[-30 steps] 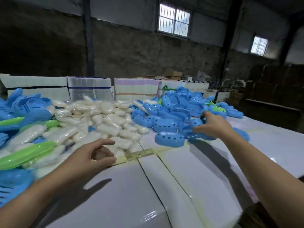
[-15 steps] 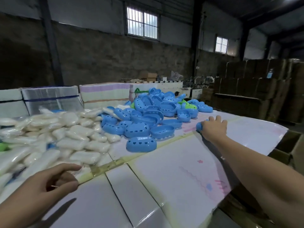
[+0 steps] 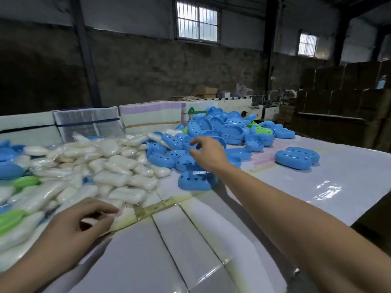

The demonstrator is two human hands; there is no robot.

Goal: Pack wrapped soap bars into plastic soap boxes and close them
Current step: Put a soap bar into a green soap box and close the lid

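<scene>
Meanwhile both hands (image 3: 208,154) hover loose-fingered, holding nothing, over open, empty soap boxes (image 3: 211,136).

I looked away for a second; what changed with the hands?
The right hand let go of the closed blue plastic soap box, now alone on the white tabletop, and swung left over the blue box pile. The left hand stayed beside the wrapped white soap bars.

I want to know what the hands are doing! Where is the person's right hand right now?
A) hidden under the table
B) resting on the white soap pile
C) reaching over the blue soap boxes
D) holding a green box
C: the right hand stretches out over the heap of blue soap boxes, fingers curled loosely with nothing gripped, while the left hand sits at the near edge of the wrapped soap bars.
</scene>
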